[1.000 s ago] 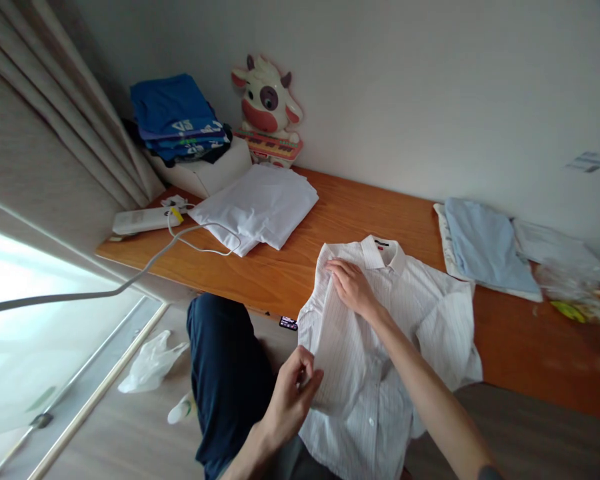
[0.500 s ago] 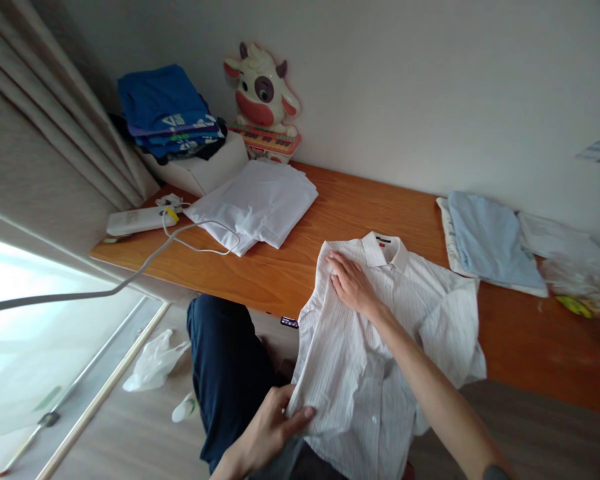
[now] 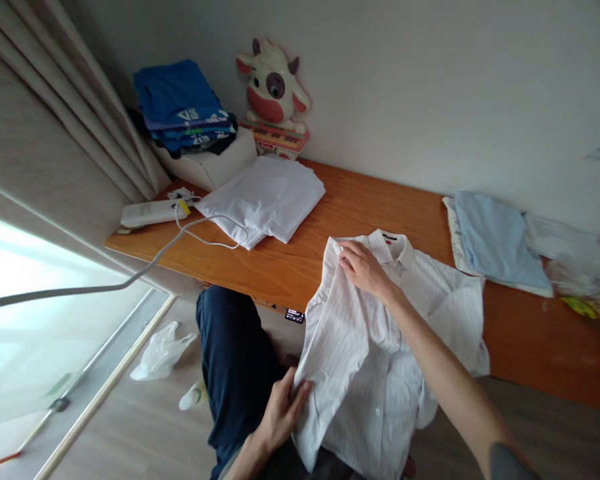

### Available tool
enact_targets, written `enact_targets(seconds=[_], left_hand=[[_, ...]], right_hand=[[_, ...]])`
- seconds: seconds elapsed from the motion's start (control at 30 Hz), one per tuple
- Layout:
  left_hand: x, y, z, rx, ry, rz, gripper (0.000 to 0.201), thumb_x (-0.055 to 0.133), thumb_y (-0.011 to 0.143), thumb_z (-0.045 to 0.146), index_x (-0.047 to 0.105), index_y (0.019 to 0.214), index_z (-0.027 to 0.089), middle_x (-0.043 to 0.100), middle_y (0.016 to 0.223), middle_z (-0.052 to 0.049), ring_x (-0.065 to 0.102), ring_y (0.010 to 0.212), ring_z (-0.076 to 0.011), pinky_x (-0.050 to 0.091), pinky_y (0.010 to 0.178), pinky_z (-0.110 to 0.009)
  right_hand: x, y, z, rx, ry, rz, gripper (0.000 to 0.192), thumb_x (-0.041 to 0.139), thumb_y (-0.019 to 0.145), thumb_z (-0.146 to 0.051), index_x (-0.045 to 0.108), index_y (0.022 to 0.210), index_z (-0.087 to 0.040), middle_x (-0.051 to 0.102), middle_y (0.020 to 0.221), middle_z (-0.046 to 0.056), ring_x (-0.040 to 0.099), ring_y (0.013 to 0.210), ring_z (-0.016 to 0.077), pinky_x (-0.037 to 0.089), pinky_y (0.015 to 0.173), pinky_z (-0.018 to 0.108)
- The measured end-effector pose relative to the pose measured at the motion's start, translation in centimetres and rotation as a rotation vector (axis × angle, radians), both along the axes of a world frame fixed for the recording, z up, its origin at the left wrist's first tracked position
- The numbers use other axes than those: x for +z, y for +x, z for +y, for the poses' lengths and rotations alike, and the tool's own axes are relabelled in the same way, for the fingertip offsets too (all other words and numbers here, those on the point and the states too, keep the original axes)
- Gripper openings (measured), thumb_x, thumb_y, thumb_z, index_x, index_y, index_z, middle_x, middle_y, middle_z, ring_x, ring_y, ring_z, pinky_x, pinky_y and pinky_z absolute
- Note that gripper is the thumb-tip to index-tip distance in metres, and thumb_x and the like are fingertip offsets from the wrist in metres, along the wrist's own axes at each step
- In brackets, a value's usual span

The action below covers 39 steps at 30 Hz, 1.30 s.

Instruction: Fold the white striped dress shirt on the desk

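Your right hand (image 3: pixel 364 268) lies flat, fingers together, on the white pinstriped button-up shirt (image 3: pixel 380 347), pressing just beside its collar. The shirt is spread face up on the near edge of the orange wooden surface (image 3: pixel 330 220), its lower half hanging off toward your lap. Your left hand (image 3: pixel 283 410) has its grip pinched on the shirt's left side edge, low down (thumb on top, fingers tucked under the cloth). Farther back on the surface lie a folded white garment (image 3: pixel 267 200) and, to the right, a folded pale blue garment (image 3: pixel 495 240).
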<state>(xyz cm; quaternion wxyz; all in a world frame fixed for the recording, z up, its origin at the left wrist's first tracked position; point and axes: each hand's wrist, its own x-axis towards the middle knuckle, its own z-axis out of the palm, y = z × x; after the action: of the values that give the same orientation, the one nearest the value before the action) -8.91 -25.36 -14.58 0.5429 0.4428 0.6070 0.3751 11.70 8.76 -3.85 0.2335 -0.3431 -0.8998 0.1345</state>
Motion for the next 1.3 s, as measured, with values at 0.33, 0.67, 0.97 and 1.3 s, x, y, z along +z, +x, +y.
enact_targets(seconds=[0.33,0.67,0.97,1.3], left_hand=[[2.0,1.7,-1.4,0.166,-0.093,-0.188,0.036,0.069,0.098,0.055,0.066,0.093,0.019,0.055,0.083,0.0,0.046,0.073,-0.0145,0.043,0.065,-0.026],[0.4,1.7,-0.9,0.022,-0.074,0.143,0.042,0.055,0.105,0.057,0.064,0.085,0.02,0.056,0.072,0.0,0.05,0.065,-0.016,0.038,0.061,-0.029],[-2.7,0.6,2.5,0.076,-0.011,0.044,0.051,0.064,0.097,0.064,0.081,0.099,0.016,0.062,0.15,-0.018,0.055,0.141,-0.0381,0.042,0.122,-0.05],[-1.7,0.8,-0.2,-0.068,-0.071,-0.029,0.055,0.065,0.097,0.066,0.074,0.084,0.014,0.066,0.086,-0.005,0.054,0.081,-0.0188,0.044,0.073,-0.028]], right_hand=[[3.4,-2.7,4.6,0.291,0.049,-0.427,0.011,0.068,0.103,-0.028,0.07,0.093,-0.023,0.076,0.096,0.005,0.063,0.101,0.028,0.038,0.095,0.044],[1.3,-2.2,7.4,0.287,-0.037,-0.361,0.017,0.077,0.099,-0.038,0.07,0.091,-0.025,0.074,0.101,0.003,0.064,0.098,0.0275,0.046,0.088,0.042],[-1.6,-4.9,3.8,-0.115,0.118,-0.233,0.029,0.057,0.11,-0.043,0.065,0.126,-0.02,0.076,0.117,0.015,0.062,0.11,0.0351,0.044,0.097,0.049],[-2.4,-4.4,6.3,-0.047,0.102,-0.166,0.035,0.063,0.107,-0.047,0.066,0.131,-0.022,0.068,0.123,0.012,0.059,0.117,0.0339,0.045,0.105,0.049]])
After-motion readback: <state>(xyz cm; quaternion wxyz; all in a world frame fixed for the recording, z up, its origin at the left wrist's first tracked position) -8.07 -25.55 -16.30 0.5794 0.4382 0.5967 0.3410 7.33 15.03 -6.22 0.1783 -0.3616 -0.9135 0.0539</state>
